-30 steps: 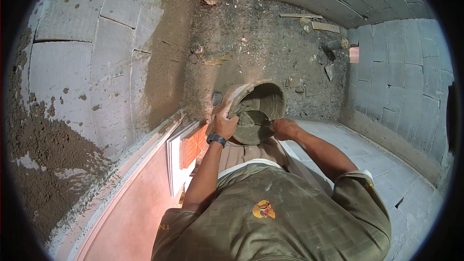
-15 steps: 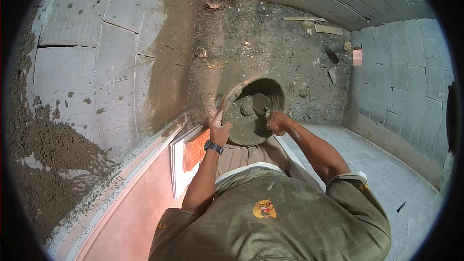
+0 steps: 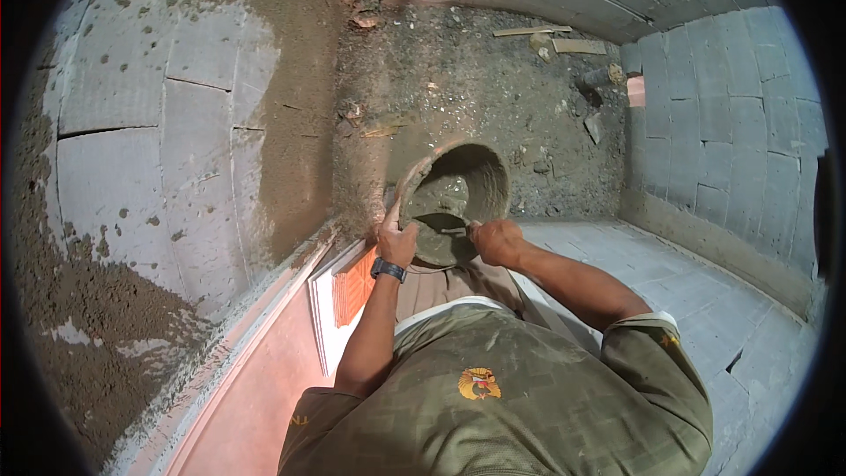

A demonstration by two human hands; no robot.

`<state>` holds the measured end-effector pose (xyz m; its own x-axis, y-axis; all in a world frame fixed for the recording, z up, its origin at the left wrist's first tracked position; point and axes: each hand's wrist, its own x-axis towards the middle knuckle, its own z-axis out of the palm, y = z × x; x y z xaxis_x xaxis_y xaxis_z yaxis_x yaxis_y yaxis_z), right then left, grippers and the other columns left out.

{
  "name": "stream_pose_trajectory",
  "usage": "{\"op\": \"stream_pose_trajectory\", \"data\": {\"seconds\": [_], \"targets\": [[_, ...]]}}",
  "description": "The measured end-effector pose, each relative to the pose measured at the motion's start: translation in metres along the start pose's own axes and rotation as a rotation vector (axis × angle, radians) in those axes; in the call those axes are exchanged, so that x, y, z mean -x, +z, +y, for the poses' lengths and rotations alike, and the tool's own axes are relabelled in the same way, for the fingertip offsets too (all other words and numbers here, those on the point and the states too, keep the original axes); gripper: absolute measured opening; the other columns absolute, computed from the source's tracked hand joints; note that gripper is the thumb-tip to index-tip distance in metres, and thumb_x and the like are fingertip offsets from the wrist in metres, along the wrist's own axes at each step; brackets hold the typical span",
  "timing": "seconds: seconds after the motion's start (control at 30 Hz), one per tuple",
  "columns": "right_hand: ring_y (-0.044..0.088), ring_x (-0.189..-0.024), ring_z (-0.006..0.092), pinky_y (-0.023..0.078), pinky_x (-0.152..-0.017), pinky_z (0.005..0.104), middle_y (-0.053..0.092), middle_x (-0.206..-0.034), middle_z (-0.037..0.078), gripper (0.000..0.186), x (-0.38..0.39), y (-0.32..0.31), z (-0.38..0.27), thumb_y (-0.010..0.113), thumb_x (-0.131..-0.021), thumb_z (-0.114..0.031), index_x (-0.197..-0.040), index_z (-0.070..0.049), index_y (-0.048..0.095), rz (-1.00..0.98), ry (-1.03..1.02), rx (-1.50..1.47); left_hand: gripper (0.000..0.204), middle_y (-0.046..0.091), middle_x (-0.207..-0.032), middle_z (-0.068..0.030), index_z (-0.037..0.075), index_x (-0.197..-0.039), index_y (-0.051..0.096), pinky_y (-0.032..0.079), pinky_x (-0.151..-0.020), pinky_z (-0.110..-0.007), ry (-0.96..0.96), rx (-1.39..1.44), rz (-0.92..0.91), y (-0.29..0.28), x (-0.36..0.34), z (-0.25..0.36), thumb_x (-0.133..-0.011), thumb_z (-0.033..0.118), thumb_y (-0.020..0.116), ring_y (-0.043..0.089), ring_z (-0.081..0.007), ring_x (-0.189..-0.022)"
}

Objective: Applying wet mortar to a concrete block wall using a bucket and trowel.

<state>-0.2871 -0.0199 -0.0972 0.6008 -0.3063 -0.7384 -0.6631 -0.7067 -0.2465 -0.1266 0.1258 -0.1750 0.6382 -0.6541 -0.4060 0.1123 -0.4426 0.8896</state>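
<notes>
A round bucket [image 3: 489,174], smeared with mortar, is tilted in front of my body. My left hand [image 3: 398,242], with a dark watch on the wrist, is closed on its left rim, thumb over the edge. Wet grey mortar [image 3: 438,197] lies inside. Over the near side of the bucket, my right hand [image 3: 499,242] is wrapped round the handle of a trowel [image 3: 456,230]. The trowel's mortar-covered blade is inside the bucket and hard to tell from the mortar around it.
On the left stands a grey block wall [image 3: 115,185], partly coated with wet mortar [image 3: 304,123]. Another block wall [image 3: 714,132] rises at right. Rubble and wood strips [image 3: 579,47] lie on the ground [image 3: 476,70]. An orange ribbed piece [image 3: 354,286] leans beside white boards [image 3: 324,326].
My right hand has drawn the trowel nearer to me and slightly left, toward the bucket's near side. The left hand keeps its grip on the rim. The view has shifted slightly.
</notes>
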Motion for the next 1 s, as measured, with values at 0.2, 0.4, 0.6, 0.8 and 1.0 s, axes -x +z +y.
{"op": "stream_pose_trajectory", "data": {"seconds": [0.2, 0.4, 0.6, 0.8, 1.0], "targets": [[0.069, -0.078, 0.0300, 0.055, -0.061, 0.0414, 0.070, -0.083, 0.015, 0.018, -0.036, -0.050, 0.030, 0.053, -0.086, -0.017, -0.087, -0.006, 0.067, 0.283, 0.082, 0.159, 0.056, 0.065, -0.114, -0.0106, -0.001, -0.129, 0.055, 0.044, -0.093, -0.028, 0.073, -0.024, -0.059, -0.008, 0.005, 0.009, -0.074, 0.002, 0.053, 0.058, -0.0160, -0.104], [0.070, -0.082, 0.0262, 0.056, -0.057, 0.0376, 0.071, -0.087, 0.015, 0.018, -0.067, -0.022, 0.009, 0.057, -0.083, -0.018, -0.081, -0.005, 0.070, 0.398, 0.214, 0.494, 0.062, 0.058, -0.130, -0.0189, -0.003, -0.134, 0.048, 0.036, -0.105, -0.031, 0.125, -0.164, -0.210, 0.002, 0.010, 0.027, -0.072, 0.004, 0.054, 0.052, -0.0233, -0.123], [0.070, -0.081, 0.0319, 0.055, -0.067, 0.0441, 0.069, -0.087, 0.022, 0.019, -0.058, -0.021, 0.038, 0.063, -0.078, -0.015, -0.092, -0.003, 0.068, -0.335, 0.156, -0.141, 0.065, 0.059, -0.127, -0.0198, -0.003, -0.136, 0.046, 0.038, -0.103, -0.031, 0.074, -0.113, -0.178, 0.009, 0.013, 0.024, -0.073, 0.005, 0.054, 0.055, -0.0233, -0.120], [0.068, -0.078, 0.0357, 0.054, -0.065, 0.0454, 0.070, -0.081, 0.016, 0.037, -0.020, 0.016, 0.024, 0.035, -0.098, -0.022, -0.093, -0.003, 0.067, 0.127, 0.017, 0.008, 0.061, 0.064, -0.117, -0.0133, -0.001, -0.135, 0.049, 0.045, -0.091, -0.028, 0.092, -0.125, -0.018, 0.013, -0.002, 0.014, -0.074, 0.004, 0.051, 0.060, -0.0170, -0.103], [0.069, -0.084, 0.0330, 0.056, -0.069, 0.0430, 0.070, -0.092, 0.020, 0.023, -0.038, -0.012, 0.044, 0.049, -0.090, -0.015, -0.095, -0.006, 0.069, 0.321, 0.133, 0.066, 0.057, 0.066, -0.111, -0.0096, -0.002, -0.130, 0.053, 0.045, -0.089, -0.028, 0.014, 0.070, -0.063, 0.008, -0.006, 0.007, -0.074, 0.000, 0.051, 0.060, -0.0159, -0.100]]}}
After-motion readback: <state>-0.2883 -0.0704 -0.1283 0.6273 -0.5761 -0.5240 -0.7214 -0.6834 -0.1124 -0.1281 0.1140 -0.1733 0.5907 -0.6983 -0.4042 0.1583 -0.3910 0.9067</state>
